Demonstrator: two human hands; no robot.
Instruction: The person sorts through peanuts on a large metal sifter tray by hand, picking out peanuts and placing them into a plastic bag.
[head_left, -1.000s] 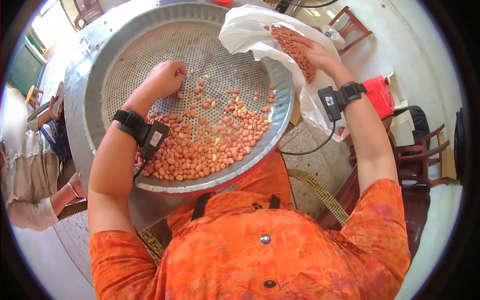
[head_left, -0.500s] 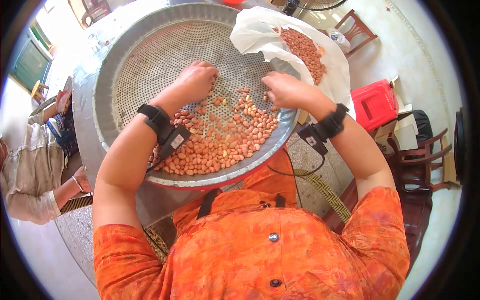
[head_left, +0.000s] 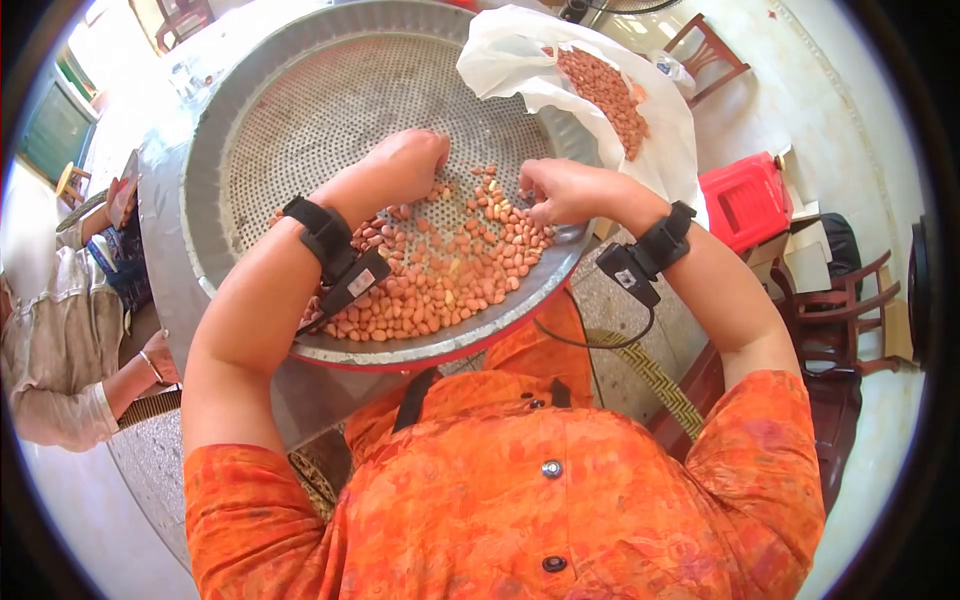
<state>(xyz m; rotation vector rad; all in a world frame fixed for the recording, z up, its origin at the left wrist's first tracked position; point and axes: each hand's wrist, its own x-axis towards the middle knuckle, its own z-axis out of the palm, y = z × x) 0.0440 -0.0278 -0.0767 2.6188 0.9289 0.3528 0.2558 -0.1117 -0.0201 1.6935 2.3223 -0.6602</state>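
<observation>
A wide round metal sieve tray [head_left: 300,120] with a perforated bottom holds many shelled peanuts [head_left: 420,305], heaped along its near side and thinning toward the middle. My left hand [head_left: 412,168] is over the middle of the tray, its fingers curled down beside the upper edge of the nuts. What those fingertips hold, if anything, is hidden. Close to the tray's right side, my right hand [head_left: 562,190] has bent fingers drawn together just above several peanuts. Anything between them is too small to make out. Black straps with small boxes are on both wrists.
A white bag [head_left: 510,55] leans over the tray's right rim, with more peanuts [head_left: 608,95] in it. Beyond lie a red plastic container [head_left: 745,203] and wooden chairs [head_left: 840,300]. Another person's arm [head_left: 140,380] is at the left, beside the grey table [head_left: 165,220].
My left hand has shifted slightly right and nearer to me, its fingers more tucked under. The right hand has dropped a little toward the nuts at its side.
</observation>
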